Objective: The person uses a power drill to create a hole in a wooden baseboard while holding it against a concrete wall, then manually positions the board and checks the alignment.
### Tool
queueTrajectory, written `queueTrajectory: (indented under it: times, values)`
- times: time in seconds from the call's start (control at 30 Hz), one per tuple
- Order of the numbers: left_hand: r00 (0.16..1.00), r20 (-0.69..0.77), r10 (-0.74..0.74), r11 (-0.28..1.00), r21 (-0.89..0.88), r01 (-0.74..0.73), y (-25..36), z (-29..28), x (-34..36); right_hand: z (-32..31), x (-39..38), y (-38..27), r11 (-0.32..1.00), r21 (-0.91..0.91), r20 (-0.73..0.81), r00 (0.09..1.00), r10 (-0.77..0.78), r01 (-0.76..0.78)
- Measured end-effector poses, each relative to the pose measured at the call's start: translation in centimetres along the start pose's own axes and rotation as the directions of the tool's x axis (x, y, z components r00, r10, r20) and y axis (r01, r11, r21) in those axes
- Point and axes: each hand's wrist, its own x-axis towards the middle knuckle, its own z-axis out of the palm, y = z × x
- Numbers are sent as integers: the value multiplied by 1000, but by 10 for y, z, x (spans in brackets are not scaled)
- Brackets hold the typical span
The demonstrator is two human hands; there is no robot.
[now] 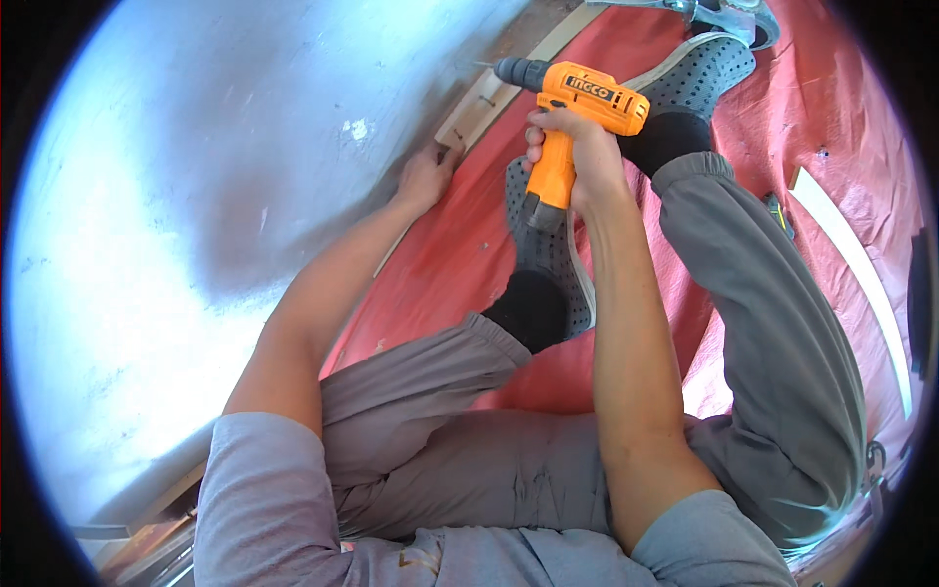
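My right hand (585, 152) is wrapped around the grip of an orange cordless drill (594, 95). The drill's dark chuck and thin bit point left, toward the wall, and the bit is apart from the cream strip. Low along the wall's foot runs that cream-coloured strip (476, 110), with a small dark screw or nail standing out of it. At the strip's near end my left hand (426, 178) has its fingers closed against it; the fingertips are partly hidden.
A pale, glossy wall panel (215, 176) rises on the left. Red sheeting (430, 284) covers the floor, with my grey perforated clogs (548, 259) on it. Off to the right lie a long white strip (866, 274) and a small green-and-black tool (780, 214). A metal object (734, 18) stands at the far end.
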Motion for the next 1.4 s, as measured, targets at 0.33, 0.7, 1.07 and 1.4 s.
queueTrajectory:
  times: [0.33, 0.7, 1.07, 1.4]
  values:
    - [999, 42, -14, 1000, 24, 13, 27, -28, 18, 0, -10, -1, 994, 96, -46, 997, 61, -56]
    - [970, 162, -180, 983, 57, 173, 29, -39, 41, 9, -22, 15, 996, -57, -119, 989, -82, 76]
    - [986, 144, -82, 996, -8, 84, 23, -32, 41, -1, -23, 29, 952, -238, -146, 961, -233, 195]
    - [984, 141, -104, 989, -93, 118, 8, -20, 46, 0, -26, 50, 898, -354, -139, 935, -325, 259]
